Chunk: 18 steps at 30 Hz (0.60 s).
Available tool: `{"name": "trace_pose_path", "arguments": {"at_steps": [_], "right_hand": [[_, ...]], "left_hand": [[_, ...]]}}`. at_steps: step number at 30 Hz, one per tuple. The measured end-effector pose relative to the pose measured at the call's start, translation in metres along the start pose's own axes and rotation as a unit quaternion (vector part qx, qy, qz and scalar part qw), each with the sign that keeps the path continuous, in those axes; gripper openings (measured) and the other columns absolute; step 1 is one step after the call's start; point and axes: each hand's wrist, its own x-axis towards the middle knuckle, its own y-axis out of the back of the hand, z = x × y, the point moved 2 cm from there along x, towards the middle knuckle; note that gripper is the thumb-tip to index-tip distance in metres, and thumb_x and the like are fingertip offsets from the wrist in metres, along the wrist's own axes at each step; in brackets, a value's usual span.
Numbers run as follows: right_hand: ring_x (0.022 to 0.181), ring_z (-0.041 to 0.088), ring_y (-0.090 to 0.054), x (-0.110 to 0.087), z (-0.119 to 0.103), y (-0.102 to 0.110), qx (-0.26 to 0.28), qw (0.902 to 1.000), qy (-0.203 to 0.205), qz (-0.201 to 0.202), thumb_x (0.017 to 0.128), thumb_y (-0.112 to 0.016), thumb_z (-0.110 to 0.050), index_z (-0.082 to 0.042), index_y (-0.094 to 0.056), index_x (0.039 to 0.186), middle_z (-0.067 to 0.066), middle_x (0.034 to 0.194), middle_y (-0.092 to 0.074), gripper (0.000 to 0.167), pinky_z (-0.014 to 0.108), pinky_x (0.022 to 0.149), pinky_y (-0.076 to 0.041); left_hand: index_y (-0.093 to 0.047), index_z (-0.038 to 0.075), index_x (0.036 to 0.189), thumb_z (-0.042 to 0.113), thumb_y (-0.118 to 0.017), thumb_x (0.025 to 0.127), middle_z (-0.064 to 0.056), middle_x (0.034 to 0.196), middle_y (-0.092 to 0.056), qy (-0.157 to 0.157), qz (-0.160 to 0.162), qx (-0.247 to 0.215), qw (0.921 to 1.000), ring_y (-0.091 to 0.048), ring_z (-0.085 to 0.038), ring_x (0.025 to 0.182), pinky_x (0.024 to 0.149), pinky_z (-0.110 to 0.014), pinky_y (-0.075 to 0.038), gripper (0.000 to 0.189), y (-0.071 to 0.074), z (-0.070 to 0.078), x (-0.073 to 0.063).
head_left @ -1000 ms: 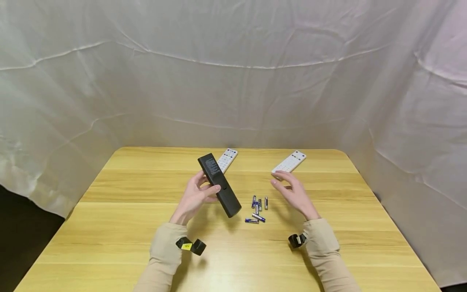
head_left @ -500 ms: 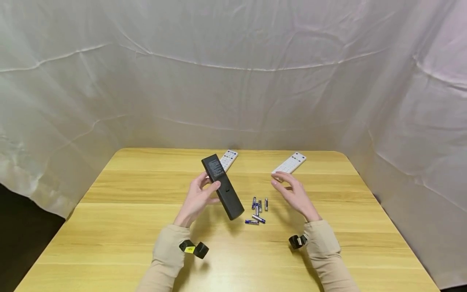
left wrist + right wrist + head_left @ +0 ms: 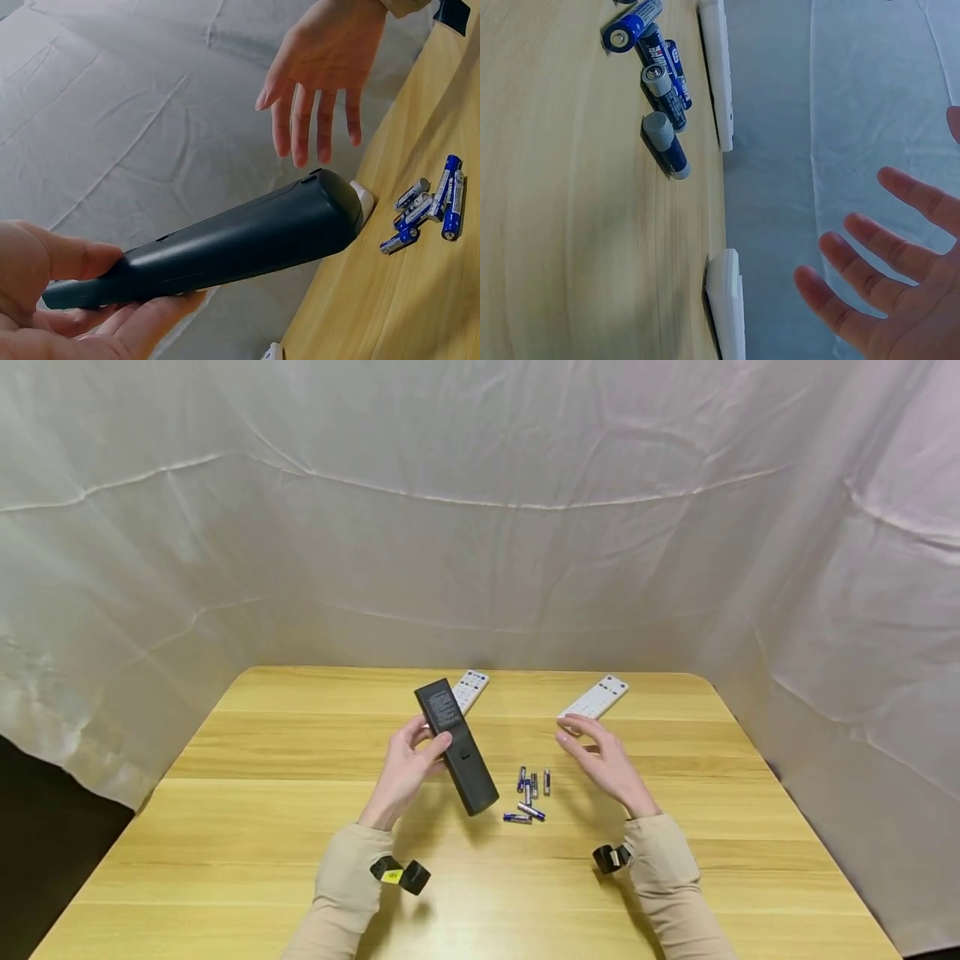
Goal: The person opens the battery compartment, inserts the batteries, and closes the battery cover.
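My left hand [image 3: 405,768] grips a black remote control [image 3: 468,768] above the table, thumb on its back and fingers underneath. The remote's back faces up, with a printed label at the far end and a small notch in the middle. In the left wrist view the remote [image 3: 240,236] points toward the batteries. My right hand [image 3: 603,764] hovers with relaxed fingers and holds nothing, as the right wrist view shows of the same hand [image 3: 900,277]. Between the hands, several blue and silver batteries [image 3: 531,811] lie loose on the wooden table [image 3: 262,827].
One white remote [image 3: 470,687] lies at the back, partly hidden behind the black one. Another white remote [image 3: 598,696] lies at the back right, just beyond my right fingertips. A pale curtain [image 3: 480,568] hangs behind the table and along both sides.
My left hand has shifted slightly right with the black remote, and the remote's back has turned a little more toward the head camera. The right hand and the batteries stay put.
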Motion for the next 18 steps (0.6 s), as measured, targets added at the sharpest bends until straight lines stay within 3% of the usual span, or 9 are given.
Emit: {"name": "trace_pose_path", "arguments": {"at_steps": [8,18], "right_hand": [[0.137,0.043,-0.048,0.000,-0.004,-0.001,0.000,1.0000,0.003,-0.006,0.103,-0.056,-0.029,-0.002,-0.055,0.140,0.024,0.152,-0.046,0.047,0.059,0.106,-0.052],[0.138,0.045,-0.046,-0.003,-0.021,-0.009,-0.024,0.9989,0.040,-0.005,0.101,-0.058,-0.029,-0.004,-0.056,0.140,0.024,0.153,-0.046,0.046,0.063,0.106,-0.049]], "left_hand": [[-0.048,-0.003,0.142,0.001,-0.059,0.098,-0.011,0.107,-0.064,-0.007,0.016,-0.007,0.9998,-0.071,-0.011,0.081,0.079,-0.037,-0.066,0.046,0.002,0.000,0.001],[-0.051,-0.004,0.139,0.001,-0.062,0.096,-0.009,0.106,-0.066,-0.015,0.021,-0.015,0.9996,-0.072,-0.011,0.080,0.075,-0.036,-0.067,0.044,-0.001,0.003,0.001]]}}
